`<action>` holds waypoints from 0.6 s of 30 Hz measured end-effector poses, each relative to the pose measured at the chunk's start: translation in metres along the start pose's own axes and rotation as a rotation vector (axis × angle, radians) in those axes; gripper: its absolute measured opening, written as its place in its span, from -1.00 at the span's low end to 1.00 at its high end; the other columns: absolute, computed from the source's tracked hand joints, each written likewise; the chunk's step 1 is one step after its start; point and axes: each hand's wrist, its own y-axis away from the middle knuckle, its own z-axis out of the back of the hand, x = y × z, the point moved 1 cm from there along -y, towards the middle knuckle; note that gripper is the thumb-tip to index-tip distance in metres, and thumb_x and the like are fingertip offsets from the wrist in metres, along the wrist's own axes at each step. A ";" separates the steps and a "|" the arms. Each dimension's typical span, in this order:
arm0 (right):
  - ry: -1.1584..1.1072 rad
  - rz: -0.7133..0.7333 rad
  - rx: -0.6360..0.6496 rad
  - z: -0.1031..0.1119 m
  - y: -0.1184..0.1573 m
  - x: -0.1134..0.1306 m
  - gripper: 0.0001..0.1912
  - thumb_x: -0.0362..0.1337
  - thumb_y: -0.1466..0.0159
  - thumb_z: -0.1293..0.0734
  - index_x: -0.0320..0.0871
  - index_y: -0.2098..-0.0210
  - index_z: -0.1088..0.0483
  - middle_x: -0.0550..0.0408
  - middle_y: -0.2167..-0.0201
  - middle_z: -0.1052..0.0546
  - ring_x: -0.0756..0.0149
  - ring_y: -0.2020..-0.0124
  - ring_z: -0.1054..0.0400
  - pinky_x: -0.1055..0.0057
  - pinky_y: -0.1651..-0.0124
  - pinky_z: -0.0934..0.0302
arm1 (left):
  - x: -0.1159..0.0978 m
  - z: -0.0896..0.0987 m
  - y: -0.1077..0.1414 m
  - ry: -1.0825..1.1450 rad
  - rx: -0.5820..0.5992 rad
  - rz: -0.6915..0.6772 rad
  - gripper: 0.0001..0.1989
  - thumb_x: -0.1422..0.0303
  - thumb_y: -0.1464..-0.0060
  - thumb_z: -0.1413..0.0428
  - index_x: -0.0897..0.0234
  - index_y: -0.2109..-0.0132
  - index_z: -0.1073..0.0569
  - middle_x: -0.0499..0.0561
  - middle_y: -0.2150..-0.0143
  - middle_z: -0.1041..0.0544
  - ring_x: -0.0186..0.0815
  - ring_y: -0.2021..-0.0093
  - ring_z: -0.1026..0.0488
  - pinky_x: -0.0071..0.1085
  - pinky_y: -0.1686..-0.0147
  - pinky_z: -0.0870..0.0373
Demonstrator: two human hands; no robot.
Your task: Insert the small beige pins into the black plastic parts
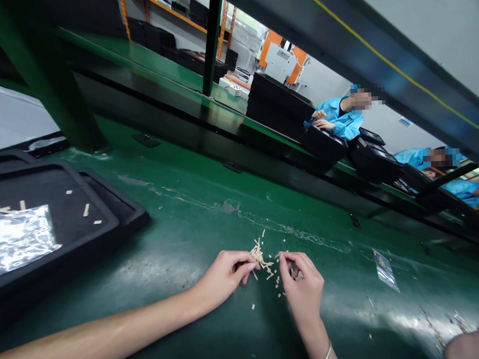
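A small heap of thin pale strips and tiny square bits (264,264) lies on the green tabletop in front of me. My left hand (228,275) comes in from the left, its thumb and index finger pinched together at the heap's left edge. What is between those fingertips is too small to make out. On the other side of the heap, my right hand (304,280) is also closed in a pinch. A small pale strip (279,254) shows at its fingertips. Several loose bits lie scattered between the two hands.
At left, black trays (131,220) hold a shiny silver bag (21,239) and stray strips. A clear plastic bag (384,271) lies to the right. Another person's hand (473,344) is at bottom right. Co-workers in blue (340,115) sit beyond the green post (212,47).
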 end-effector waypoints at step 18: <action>0.071 0.272 -0.098 -0.028 0.027 0.024 -0.89 -0.40 -0.18 -0.21 -0.13 0.39 -0.35 0.10 0.51 -0.43 0.30 0.46 -0.26 0.38 0.46 -0.10 | 0.032 -0.007 -0.001 -0.266 -0.051 -0.287 -0.75 0.32 -0.11 0.08 0.24 0.31 -0.49 -0.05 0.53 -0.49 -0.36 0.57 -0.40 -0.57 0.48 -0.37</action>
